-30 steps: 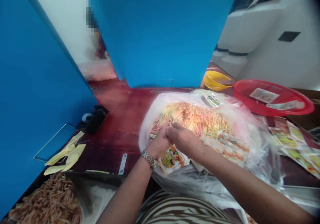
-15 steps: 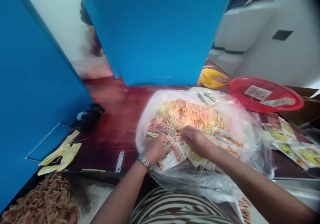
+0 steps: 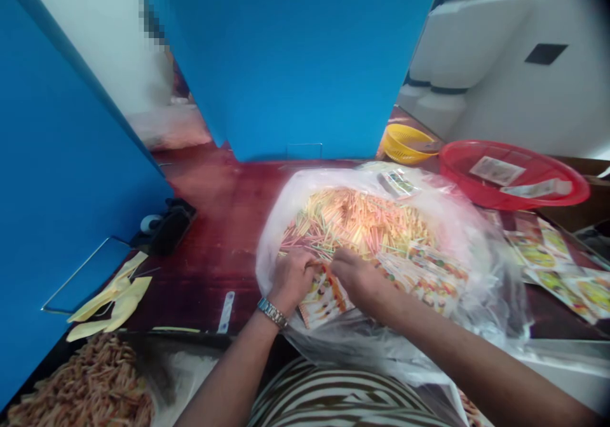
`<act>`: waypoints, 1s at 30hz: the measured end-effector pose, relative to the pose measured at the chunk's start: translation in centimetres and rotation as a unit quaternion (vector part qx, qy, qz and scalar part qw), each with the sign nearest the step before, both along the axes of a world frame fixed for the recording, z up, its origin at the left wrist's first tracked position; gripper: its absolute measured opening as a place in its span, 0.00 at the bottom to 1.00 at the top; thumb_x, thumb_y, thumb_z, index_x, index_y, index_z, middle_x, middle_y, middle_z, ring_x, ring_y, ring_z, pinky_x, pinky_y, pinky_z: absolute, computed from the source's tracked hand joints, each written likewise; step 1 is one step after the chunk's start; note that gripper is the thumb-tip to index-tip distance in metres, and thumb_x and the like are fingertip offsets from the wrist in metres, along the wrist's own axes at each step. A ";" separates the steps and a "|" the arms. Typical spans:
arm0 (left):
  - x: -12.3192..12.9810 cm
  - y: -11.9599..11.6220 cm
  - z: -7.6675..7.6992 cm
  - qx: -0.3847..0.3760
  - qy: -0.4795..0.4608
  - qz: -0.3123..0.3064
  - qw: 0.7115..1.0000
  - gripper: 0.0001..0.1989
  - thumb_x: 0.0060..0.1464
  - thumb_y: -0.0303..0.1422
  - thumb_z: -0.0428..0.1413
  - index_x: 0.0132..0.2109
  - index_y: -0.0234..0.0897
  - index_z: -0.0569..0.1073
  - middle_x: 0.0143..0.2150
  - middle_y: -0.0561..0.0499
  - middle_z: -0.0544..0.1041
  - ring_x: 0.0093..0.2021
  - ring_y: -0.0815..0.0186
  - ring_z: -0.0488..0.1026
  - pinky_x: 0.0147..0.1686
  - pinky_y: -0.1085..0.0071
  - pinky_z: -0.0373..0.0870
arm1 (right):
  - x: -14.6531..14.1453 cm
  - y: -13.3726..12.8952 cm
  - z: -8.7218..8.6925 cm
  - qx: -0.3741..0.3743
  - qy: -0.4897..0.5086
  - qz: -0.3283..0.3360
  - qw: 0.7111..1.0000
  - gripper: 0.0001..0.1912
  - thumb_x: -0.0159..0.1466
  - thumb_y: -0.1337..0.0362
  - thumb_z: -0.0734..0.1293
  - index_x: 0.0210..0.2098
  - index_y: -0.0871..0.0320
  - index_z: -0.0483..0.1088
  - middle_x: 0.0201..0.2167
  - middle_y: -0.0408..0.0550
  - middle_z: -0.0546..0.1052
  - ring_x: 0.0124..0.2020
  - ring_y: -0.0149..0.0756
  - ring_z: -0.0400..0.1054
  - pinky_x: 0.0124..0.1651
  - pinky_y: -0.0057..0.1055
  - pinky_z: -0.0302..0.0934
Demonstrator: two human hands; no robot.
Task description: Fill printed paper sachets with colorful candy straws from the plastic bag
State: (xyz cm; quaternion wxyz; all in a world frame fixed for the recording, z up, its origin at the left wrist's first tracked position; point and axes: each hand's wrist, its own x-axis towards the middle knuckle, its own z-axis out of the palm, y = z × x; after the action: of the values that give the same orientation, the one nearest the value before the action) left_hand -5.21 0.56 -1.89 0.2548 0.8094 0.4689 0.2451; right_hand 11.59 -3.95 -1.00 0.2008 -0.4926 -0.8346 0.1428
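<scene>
A large clear plastic bag point(image 3: 281, 204) lies open on the dark red table, filled with thin pastel-coloured sticks point(image 3: 362, 217). At the bag's near side, my left hand point(image 3: 291, 277) wears a metal watch at the wrist and pinches the top left of a small printed packet point(image 3: 326, 300). My right hand point(image 3: 355, 277) is closed at the packet's top right edge; its fingertips are partly hidden. More printed packets point(image 3: 429, 281) lie on the sticks to the right of my right hand. Another packet point(image 3: 399, 183) rests at the bag's far edge.
A red basket point(image 3: 515, 173) and a yellow basket point(image 3: 407, 144) stand at the back right. Printed packets point(image 3: 548, 255) lie at the right. Blue panels point(image 3: 295, 65) rise behind the table point(image 3: 214, 249). A black tape dispenser point(image 3: 166, 230) and brown sticks point(image 3: 90, 382) are on the left.
My right hand has moved left and down, from over the sticks to the packet's top edge. The packet in my left hand now shows more of its printed front.
</scene>
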 end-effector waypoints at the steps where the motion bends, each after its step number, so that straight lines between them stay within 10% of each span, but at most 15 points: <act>1: 0.0 0.0 -0.1 0.017 0.001 -0.013 1.000 0.06 0.50 0.27 0.55 0.27 0.38 0.73 0.30 0.49 0.74 0.34 0.62 0.69 0.37 0.69 0.59 | -0.3 -0.2 -0.1 -0.010 -0.026 0.013 1.000 0.10 0.57 0.77 0.58 0.27 0.59 0.66 0.29 0.46 0.68 0.28 0.30 0.60 0.31 0.25 0.57; 7: 0.0 -0.8 -0.7 0.041 -0.033 -0.006 0.999 0.06 0.53 0.30 0.54 0.31 0.39 0.75 0.30 0.48 0.72 0.34 0.62 0.67 0.36 0.69 0.58 | 0.5 0.0 -0.1 -0.017 0.145 -0.001 0.989 0.10 0.60 0.74 0.59 0.25 0.59 0.68 0.26 0.46 0.68 0.28 0.31 0.62 0.32 0.27 0.60; 15: -0.4 0.5 1.2 -0.073 -0.084 -0.073 0.991 0.10 0.54 0.33 0.52 0.27 0.37 0.73 0.27 0.51 0.72 0.31 0.66 0.67 0.33 0.72 0.59 | 2.8 0.9 3.2 -0.192 0.461 -0.064 0.864 0.09 0.59 0.59 0.65 0.32 0.58 0.71 0.25 0.41 0.66 0.19 0.23 0.56 0.21 0.24 0.51; 20: -0.5 0.3 0.5 -0.208 -0.113 0.008 0.972 0.09 0.46 0.37 0.58 0.32 0.35 0.74 0.25 0.54 0.72 0.26 0.68 0.66 0.27 0.74 0.60 | 2.3 0.7 3.1 -0.255 0.500 -0.082 0.823 0.10 0.57 0.57 0.67 0.31 0.59 0.70 0.16 0.36 0.64 0.16 0.23 0.53 0.19 0.24 0.49; 30: -1.7 -0.3 1.1 -0.233 -0.153 -0.052 0.959 0.16 0.52 0.42 0.55 0.27 0.34 0.74 0.22 0.54 0.69 0.22 0.71 0.62 0.22 0.76 0.56 | 1.4 1.2 2.9 0.147 0.244 -0.011 0.959 0.10 0.64 0.69 0.58 0.38 0.56 0.70 0.34 0.49 0.71 0.36 0.33 0.67 0.36 0.31 0.64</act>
State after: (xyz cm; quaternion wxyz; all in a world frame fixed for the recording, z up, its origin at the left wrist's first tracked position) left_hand -6.88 0.29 -0.77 0.5172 0.7036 0.4258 0.2369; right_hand 12.95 -2.71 1.86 0.4701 -0.4168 -0.7667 0.1321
